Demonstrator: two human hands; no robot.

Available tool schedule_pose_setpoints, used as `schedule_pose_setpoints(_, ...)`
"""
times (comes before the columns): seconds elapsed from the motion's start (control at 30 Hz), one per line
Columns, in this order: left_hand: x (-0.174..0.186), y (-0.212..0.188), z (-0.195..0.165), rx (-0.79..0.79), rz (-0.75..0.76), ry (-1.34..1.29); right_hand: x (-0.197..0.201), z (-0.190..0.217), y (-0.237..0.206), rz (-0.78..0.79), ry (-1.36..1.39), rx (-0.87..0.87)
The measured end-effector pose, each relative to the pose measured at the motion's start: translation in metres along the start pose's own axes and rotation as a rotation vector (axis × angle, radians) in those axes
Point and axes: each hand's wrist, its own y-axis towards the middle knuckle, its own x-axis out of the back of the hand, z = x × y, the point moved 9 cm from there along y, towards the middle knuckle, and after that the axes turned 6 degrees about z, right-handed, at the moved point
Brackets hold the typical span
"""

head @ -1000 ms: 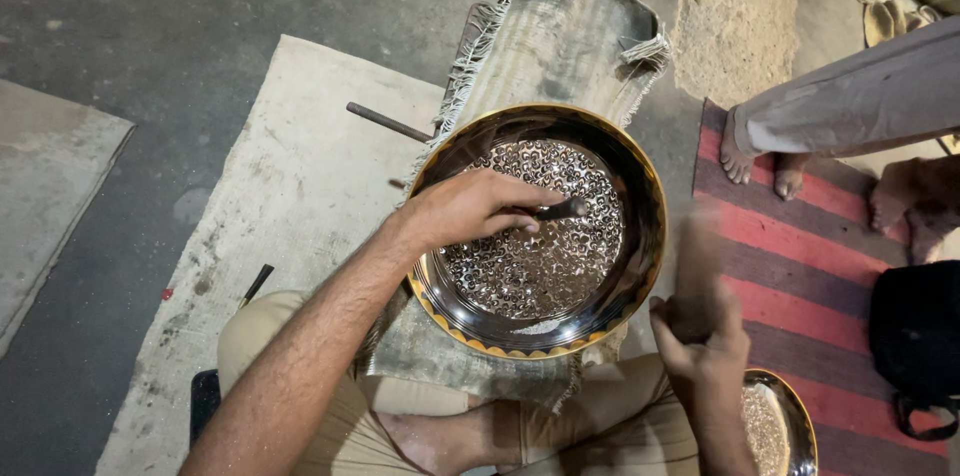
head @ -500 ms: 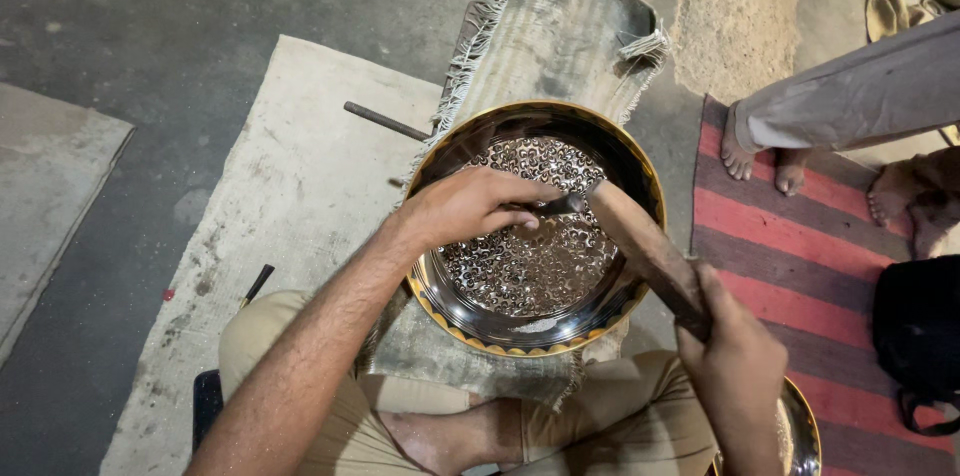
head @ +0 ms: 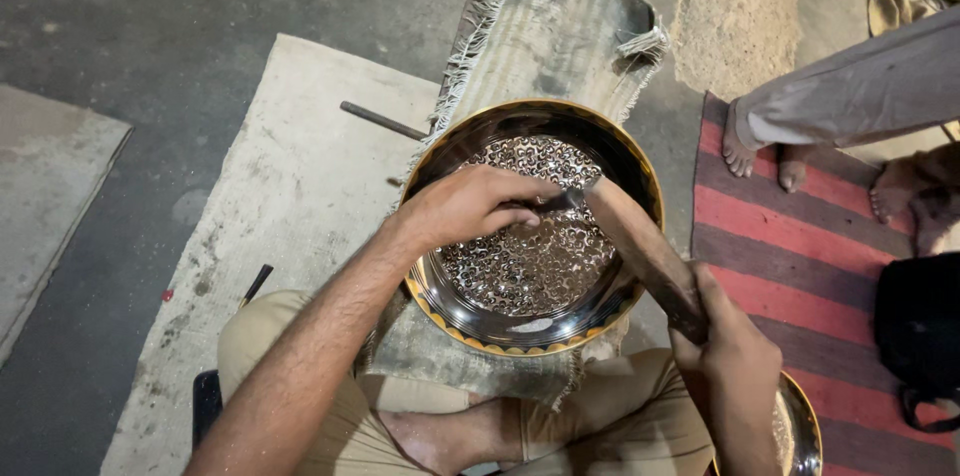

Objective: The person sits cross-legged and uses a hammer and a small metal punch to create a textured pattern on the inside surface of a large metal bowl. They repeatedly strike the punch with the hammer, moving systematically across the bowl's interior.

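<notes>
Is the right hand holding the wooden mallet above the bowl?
Yes, the right hand grips the wooden mallet, whose head reaches over the patterned metal bowl.

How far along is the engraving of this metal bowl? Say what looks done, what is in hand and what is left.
Done: the bowl's floor is covered with a dense chiselled pattern. In hand: the left hand holds a small chisel on the pattern, and the right hand holds a wooden mallet with its head at the chisel's end. Left: the smooth, shiny band between pattern and rim looks uncut, if it is meant to be worked.
</notes>
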Motion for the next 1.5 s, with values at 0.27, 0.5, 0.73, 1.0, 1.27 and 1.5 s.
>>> schedule_pose_setpoints(0.27, 0.0, 0.015, -0.009, -0.036, 0.114, 0.01, -0.024, -0.015, -0.021, 0.121, 0.3, -0.159)
schedule_pose_setpoints(0.5, 0.002, 0.015, -0.007, -0.067, 0.144, -0.007, -0.03, -0.007, -0.024, 0.049, 0.358, -0.107)
schedule_pose_setpoints(0.73, -0.005, 0.017, -0.002, -0.054, 0.148, -0.005, -0.025, -0.001, -0.02, -0.046, 0.316, -0.134)
schedule_pose_setpoints(1.0, -0.002, 0.016, -0.006, -0.112, 0.131, -0.024, -0.024, 0.004, -0.013, -0.103, 0.221, -0.025)
schedule_pose_setpoints(1.27, -0.004, 0.016, -0.002, -0.051, 0.174, -0.01, -0.028, -0.01, -0.018, -0.119, 0.606, -0.13)
schedule_pose_setpoints(1.5, -0.001, 0.015, -0.005, -0.073, 0.17, -0.028, -0.027, -0.005, -0.019, -0.086, 0.399, -0.097)
